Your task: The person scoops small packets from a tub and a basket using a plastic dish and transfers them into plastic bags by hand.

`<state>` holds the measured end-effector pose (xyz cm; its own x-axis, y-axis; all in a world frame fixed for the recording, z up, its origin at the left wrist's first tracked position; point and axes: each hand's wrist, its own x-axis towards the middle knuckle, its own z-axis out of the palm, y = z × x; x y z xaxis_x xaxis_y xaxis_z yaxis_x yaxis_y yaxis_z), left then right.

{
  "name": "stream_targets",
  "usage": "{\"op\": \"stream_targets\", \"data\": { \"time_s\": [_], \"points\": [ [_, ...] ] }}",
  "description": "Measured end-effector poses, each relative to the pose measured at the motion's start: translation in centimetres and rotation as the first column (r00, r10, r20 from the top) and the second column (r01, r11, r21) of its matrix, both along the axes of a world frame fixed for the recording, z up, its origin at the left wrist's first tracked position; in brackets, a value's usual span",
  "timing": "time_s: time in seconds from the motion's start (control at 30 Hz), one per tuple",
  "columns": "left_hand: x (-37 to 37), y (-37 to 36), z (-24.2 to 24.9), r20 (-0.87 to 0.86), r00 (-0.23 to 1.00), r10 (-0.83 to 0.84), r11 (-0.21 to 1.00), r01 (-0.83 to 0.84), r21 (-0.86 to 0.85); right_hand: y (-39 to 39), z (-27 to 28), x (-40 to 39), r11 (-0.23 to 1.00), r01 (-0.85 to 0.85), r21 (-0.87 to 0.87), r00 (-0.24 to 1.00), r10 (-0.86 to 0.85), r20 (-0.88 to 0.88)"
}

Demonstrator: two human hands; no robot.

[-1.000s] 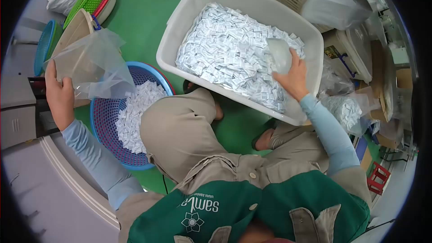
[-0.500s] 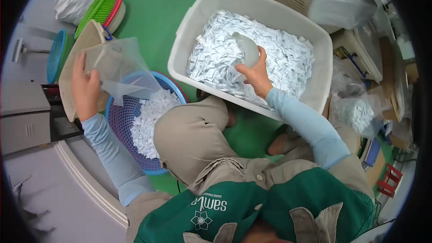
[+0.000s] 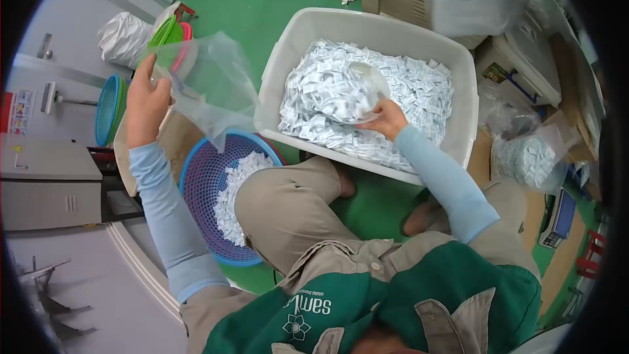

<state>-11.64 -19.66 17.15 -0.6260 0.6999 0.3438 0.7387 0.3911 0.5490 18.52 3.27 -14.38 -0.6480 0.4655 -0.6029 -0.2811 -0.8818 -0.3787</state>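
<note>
My left hand point(image 3: 147, 106) is closed on the edge of a clear plastic bag point(image 3: 221, 82), which hangs limp toward the white tub. My right hand point(image 3: 388, 120) grips the rim of a translucent bowl point(image 3: 376, 81) over the tub, thumb and fingers on its near side. White sachets point(image 3: 341, 92) are heaped in the bowl. More small white sachets point(image 3: 426, 88) fill the bottom of the large white tub point(image 3: 466, 92) in front of me. Below the bag, a blue-rimmed mesh basket point(image 3: 203, 183) holds a pile of similar white pieces point(image 3: 230, 203) beside my knee.
A beige tub point(image 3: 171, 132) stands behind my left forearm. Green and pink baskets point(image 3: 171, 31) and a blue basket point(image 3: 105, 111) are at the far left. On the right sit a plastic bag of sachets point(image 3: 527, 160), a lidded box point(image 3: 517, 65) and a blue scale point(image 3: 558, 217).
My right hand has tipped and drawn the bowl through the sachets, and it now carries a heap. The left hand has raised the bag a little. The whole view has shifted.
</note>
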Motion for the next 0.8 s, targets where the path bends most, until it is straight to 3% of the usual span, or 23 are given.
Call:
{"op": "stream_targets", "data": {
  "time_s": [0.07,0.2,0.27,0.33,0.47,0.5,0.6,0.63,0.8],
  "points": [
    [1.9,1.3,1.6,0.078,0.996,-0.051,0.999,0.051,0.003,0.9,0.5,2.5,0.999,0.027,-0.023,0.996,-0.029,-0.079],
    [2.6,5.8,1.0,-0.074,0.986,-0.152,0.988,0.151,-0.017,1.4,1.4,2.2,0.992,0.121,-0.035,0.993,-0.12,0.025],
    [4.7,7.9,0.2,-0.011,0.977,-0.212,0.975,0.211,-0.066,1.5,3.3,3.6,0.996,0.094,-0.011,0.995,-0.094,-0.017],
    [2.5,10.3,-2.7,-0.248,0.914,-0.32,0.945,0.291,-0.148,2.1,5.0,5.7,0.998,0.012,0.056,0.997,-0.008,-0.08],
    [5.2,12.5,-4.8,-0.417,0.847,-0.329,0.944,0.282,-0.172,3.0,11.7,10.1,0.966,-0.093,0.242,0.996,0.089,0.025],
    [7.7,12.6,-3.5,-0.31,0.889,-0.337,0.932,0.267,-0.247,3.4,13.4,11.6,0.95,-0.128,0.283,0.992,0.119,0.046],
    [8.9,14.4,-5.3,-0.281,0.894,-0.35,0.924,0.28,-0.259,2.0,17.8,14.5,0.901,-0.157,0.404,0.983,0.101,0.155],
    [9.3,14.6,-5.5,-0.285,0.895,-0.344,0.928,0.276,-0.252,2.8,17.7,15.1,0.902,-0.208,0.378,0.978,0.193,0.077],
    [11.4,14.3,-5.9,-0.25,0.874,-0.417,0.884,0.326,-0.336,1.1,21.2,12.2,0.886,-0.274,0.374,0.961,0.271,0.063]
  ]
}}
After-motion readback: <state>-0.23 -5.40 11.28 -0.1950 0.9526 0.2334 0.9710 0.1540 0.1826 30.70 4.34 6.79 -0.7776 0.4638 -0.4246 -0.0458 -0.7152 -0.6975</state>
